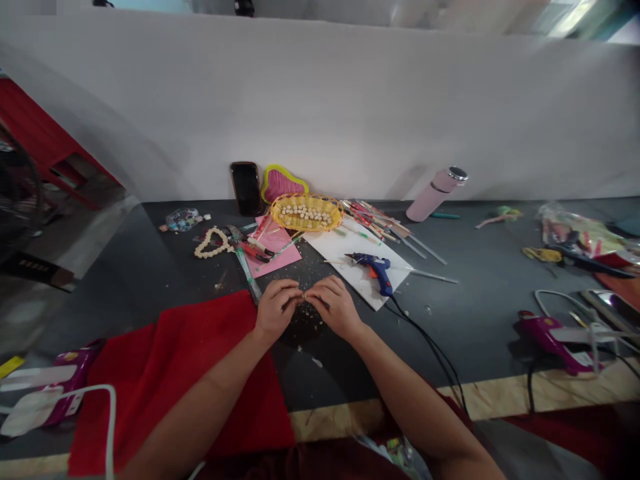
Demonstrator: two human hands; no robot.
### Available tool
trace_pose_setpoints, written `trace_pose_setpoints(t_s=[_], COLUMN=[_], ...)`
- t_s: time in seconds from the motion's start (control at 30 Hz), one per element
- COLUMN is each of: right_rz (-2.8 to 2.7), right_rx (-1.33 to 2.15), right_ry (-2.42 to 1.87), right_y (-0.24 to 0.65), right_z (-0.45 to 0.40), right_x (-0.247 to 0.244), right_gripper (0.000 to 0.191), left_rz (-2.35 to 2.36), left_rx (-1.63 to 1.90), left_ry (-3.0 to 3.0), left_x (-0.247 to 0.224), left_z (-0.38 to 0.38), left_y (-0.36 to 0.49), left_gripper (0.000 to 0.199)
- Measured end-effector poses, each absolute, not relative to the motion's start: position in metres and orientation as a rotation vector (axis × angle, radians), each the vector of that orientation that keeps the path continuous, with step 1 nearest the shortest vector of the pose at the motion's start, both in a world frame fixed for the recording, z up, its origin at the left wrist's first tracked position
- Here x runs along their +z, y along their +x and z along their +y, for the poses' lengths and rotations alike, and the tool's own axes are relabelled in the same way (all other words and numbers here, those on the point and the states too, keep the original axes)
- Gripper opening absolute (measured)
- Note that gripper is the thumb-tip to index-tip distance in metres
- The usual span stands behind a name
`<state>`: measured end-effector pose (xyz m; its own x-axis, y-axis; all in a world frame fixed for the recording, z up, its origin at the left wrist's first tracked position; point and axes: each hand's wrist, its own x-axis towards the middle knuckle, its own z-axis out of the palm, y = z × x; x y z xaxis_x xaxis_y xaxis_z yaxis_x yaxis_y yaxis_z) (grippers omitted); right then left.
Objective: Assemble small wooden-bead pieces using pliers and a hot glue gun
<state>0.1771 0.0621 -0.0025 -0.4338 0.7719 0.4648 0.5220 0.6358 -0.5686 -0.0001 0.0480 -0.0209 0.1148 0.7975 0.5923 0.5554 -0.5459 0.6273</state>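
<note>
My left hand [275,311] and my right hand [338,308] meet fingertip to fingertip over the dark table. Pinched between them is a small pale bead [303,295], mostly covered by the fingers. Pale crumbs lie scattered on the table beneath. Beyond the hands stands a yellow woven basket [306,227] with several cream beads [305,214] in it. To the right, a blue hot glue gun [373,264] rests on a white sheet [345,267]. A pink sheet [280,257] with pens and tools on it lies to the left, near a beaded loop [213,243].
Red cloth [190,360] covers the table's left front. A phone [246,189] leans on the white partition [320,100]. Sticks [373,220] and a pink bottle [435,195] stand or lie at the back. Purple power strips [555,343] sit at both sides, with cables trailing.
</note>
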Motion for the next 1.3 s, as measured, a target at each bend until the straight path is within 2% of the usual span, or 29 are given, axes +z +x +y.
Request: trace_pose_setpoints(t_s=[0.43,0.57,0.77,1.3], right_rz=[-2.024,-1.858,-1.863,-1.833], right_rx=[0.605,0.808,1.133,1.21], right_ry=[-0.936,-1.027,-1.053,-0.985], right_y=[0.1776,0.1794,0.1785,0.1795], right_z=[0.0622,0.0607,0.0593,0.0588], right_x=[-0.006,-0.0031,0.0004,-0.0033], right_gripper=[0.014,0.02,0.017,0.021], left_rz=[1.319,1.326,1.343,1.233], left_rx=[1.387,1.402,1.452,1.469], left_ry=[2.146,2.127,2.092,2.159], left_x=[-0.0206,-0.0185,-0.0152,-0.0175], left_z=[0.0473,0.0452,0.0434,0.0434], left_y=[-0.001,0.0,0.001,-0.0009], left_gripper=[0.01,0.009,0.008,0.014])
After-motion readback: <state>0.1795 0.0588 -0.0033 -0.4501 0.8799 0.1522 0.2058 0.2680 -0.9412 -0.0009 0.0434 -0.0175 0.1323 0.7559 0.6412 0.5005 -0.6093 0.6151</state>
